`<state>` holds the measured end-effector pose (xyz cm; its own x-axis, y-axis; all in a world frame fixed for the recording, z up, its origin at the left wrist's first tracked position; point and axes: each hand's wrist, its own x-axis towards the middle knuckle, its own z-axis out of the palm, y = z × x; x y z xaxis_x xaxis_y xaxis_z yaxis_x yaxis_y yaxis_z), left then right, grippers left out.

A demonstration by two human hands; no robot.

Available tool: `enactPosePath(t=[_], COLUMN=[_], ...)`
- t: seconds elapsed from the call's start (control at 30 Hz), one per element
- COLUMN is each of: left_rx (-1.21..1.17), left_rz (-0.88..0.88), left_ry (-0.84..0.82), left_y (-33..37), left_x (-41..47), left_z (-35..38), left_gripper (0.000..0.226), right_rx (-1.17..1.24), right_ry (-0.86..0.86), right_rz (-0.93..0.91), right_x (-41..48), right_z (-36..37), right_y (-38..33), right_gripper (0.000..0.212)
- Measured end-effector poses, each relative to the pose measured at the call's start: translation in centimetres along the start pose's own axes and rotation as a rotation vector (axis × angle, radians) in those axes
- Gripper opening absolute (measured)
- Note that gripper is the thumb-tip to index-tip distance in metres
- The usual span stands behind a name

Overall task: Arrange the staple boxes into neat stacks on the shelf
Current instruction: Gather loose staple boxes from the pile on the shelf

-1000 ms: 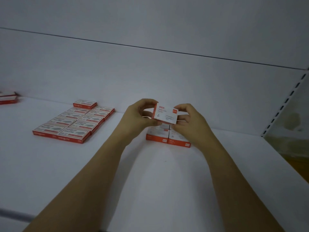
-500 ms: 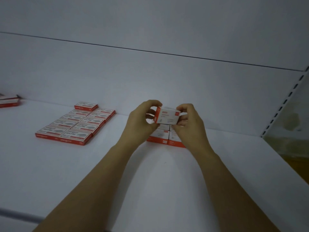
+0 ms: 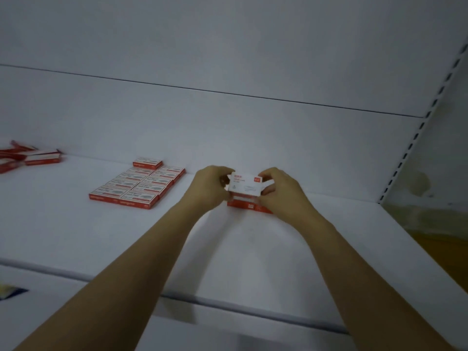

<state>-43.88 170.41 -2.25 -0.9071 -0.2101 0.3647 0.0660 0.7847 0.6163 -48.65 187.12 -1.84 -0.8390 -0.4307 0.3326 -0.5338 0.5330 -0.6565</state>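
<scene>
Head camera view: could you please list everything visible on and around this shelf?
held staple box: one, white with red trim, directly over the small stack; contact unclear
small stack: at least two boxes, red and white, centre, mostly hidden by the hands
flat grid of boxes: roughly ten, red and white, left of centre
loose boxes: several, red and white, far left by the back panel
shelf: one, white
back panel: white, behind the shelf
slotted upright: one, white, right side
blurred item: one, yellowish and dark, lower left edge, unidentifiable
left hand: pinches the held box's left end
right hand: pinches its right end
</scene>
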Motion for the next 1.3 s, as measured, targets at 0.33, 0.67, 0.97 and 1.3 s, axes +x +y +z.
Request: enactPosePath(t=[0.33,0.67,0.97,1.3], left_rx=[0.11,0.092,0.173,0.437], left_rz=[-0.268,-0.282,-0.262,-0.217], left_ry=[-0.221,-0.254,-0.211,-0.247], left_y=[-1.3,-1.1,-0.3,-0.4], left_x=[-2.4,-1.7,-1.4,-2.8], left_z=[1.7,2.5,3.2,-0.3], left_gripper=[0.025,0.03,0.03,0.02], right_rx=[-0.072,0.062,-0.107,-0.366], right_ry=[-0.196,-0.078,-0.057,-0.214], right_rz=[0.127,0.202,0.184,0.085], right_x=[-2.9,-2.8,-1.8,-1.8], right_z=[2.6,2.7,3.2,1.9], right_y=[-0.6,-0.2,0.3,-2.1], right_gripper=[0.038,0.038,0.032,0.048])
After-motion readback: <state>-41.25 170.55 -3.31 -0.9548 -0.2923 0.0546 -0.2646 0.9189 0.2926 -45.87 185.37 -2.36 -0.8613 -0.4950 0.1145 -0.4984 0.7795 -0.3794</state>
